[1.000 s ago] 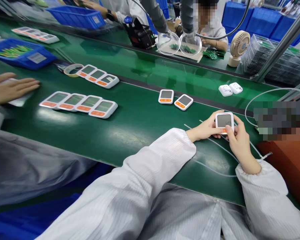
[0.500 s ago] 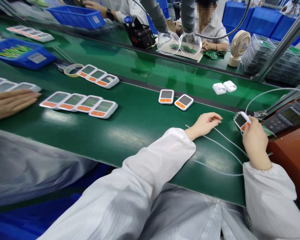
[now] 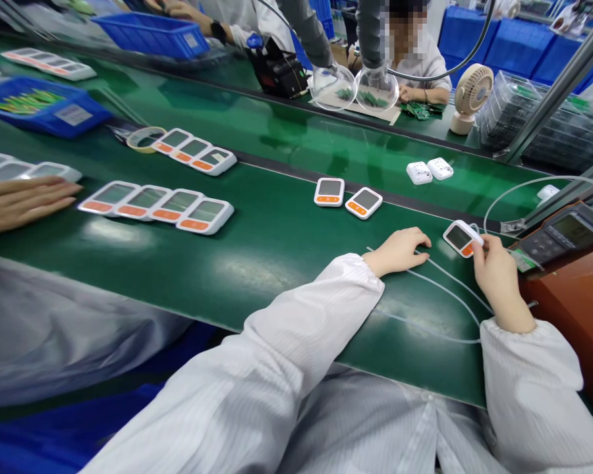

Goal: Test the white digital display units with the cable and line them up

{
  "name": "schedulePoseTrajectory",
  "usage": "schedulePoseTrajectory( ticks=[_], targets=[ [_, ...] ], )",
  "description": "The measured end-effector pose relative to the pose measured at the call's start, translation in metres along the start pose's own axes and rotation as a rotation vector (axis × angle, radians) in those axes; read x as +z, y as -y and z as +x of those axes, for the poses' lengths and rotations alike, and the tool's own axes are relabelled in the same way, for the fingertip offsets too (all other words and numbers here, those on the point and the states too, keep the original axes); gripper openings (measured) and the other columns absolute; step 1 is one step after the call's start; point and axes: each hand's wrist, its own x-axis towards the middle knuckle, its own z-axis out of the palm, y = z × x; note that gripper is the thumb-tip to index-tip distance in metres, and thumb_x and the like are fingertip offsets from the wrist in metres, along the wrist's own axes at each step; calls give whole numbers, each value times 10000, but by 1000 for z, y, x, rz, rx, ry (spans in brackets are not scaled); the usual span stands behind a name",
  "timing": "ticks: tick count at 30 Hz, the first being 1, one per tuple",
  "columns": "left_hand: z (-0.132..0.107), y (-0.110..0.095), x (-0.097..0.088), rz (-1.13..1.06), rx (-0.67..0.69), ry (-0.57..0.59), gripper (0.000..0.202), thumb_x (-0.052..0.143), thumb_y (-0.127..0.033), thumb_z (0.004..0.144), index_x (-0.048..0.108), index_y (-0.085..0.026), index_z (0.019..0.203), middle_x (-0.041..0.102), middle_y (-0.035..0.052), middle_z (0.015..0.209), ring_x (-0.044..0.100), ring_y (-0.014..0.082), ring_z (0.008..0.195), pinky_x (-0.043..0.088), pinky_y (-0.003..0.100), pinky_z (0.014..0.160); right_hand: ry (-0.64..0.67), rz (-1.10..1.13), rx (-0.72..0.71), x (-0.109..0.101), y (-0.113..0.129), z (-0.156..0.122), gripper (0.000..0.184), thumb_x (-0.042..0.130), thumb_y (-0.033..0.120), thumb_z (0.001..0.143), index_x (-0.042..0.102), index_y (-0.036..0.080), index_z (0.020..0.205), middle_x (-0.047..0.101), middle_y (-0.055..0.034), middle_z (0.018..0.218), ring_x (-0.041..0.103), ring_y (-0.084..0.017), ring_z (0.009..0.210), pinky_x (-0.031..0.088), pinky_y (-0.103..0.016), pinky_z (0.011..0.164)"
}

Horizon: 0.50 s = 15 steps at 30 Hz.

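My right hand [image 3: 498,273] pinches the lower right edge of a small white monitor [image 3: 460,238] with a dark screen and an orange button strip. The monitor is tilted over the green bench, close to a thin clear tube [image 3: 449,289]; whether the tube is joined to it I cannot tell. To the left, my left hand [image 3: 400,251] rests near the tube, fingers loosely bent and apart, holding nothing. Beyond it, two similar monitors [image 3: 329,191] [image 3: 364,202] lie face up. A handheld meter [image 3: 563,234] with a display leans at the right, beside my right hand.
Rows of the same monitors [image 3: 155,205] lie leftward, near another person's hand [image 3: 27,201]. White square units [image 3: 429,171] sit on the far green belt [image 3: 286,138]. A blue bin [image 3: 74,118], a tape roll [image 3: 145,138], an orange-brown box [image 3: 568,309] and a metal post [image 3: 558,85] stand around.
My right hand has brought the monitor left and turned its screen more towards me. My left hand has drawn back slightly. The white units on the far belt have shifted left, and another has appeared at right.
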Motion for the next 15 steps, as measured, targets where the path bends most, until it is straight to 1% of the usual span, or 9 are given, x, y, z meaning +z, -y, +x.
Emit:
schedulePoseTrajectory(
  ticks=[2, 5, 8, 11, 13, 15],
  targets=[
    [1, -1, 0, 16, 1, 5, 269, 639, -266, 867, 706, -166, 1108, 681, 98, 1124, 662, 234, 990, 525, 364, 895, 47, 106, -33, 1, 3, -1, 365, 462, 439, 971, 615, 152, 1137, 739, -143, 971, 704, -284, 776, 510, -368, 699],
    [1, -3, 0, 29, 0, 8, 254, 646, -248, 856, 713, -165, 1086, 684, 94, 1107, 662, 235, 988, 520, 370, 907, 80, 144, -47, 3, 10, -4, 386, 464, 488, 967, 623, 163, 1104, 743, -126, 916, 711, -280, 764, 510, -364, 695],
    [1, -5, 0, 39, 6, 19, 263, 645, -249, 856, 717, -158, 1092, 686, 96, 1108, 663, 238, 987, 515, 377, 914, 63, 64, -6, 2, 14, -5, 377, 478, 481, 967, 640, 151, 1055, 738, -138, 888, 709, -306, 804, 507, -374, 709],
    [1, -5, 0, 46, 7, 29, 271, 637, -273, 873, 720, -154, 1102, 687, 98, 1105, 664, 238, 972, 512, 376, 898, 40, -63, 85, -2, 11, -1, 340, 502, 430, 974, 652, 133, 1042, 729, -161, 938, 698, -319, 824, 504, -385, 724],
    [1, -5, 0, 43, 9, 30, 272, 637, -279, 877, 721, -149, 1101, 689, 101, 1108, 664, 240, 974, 509, 372, 889, 27, -129, 153, -4, 7, 2, 331, 490, 384, 986, 655, 115, 1083, 718, -177, 968, 690, -329, 844, 507, -403, 744],
    [1, -4, 0, 39, 10, 31, 271, 638, -281, 878, 722, -150, 1100, 690, 100, 1115, 665, 238, 973, 507, 365, 880, 13, -171, 186, -6, 2, 4, 354, 486, 340, 981, 643, 90, 1175, 700, -202, 1030, 681, -354, 906, 513, -434, 774]
  ],
)
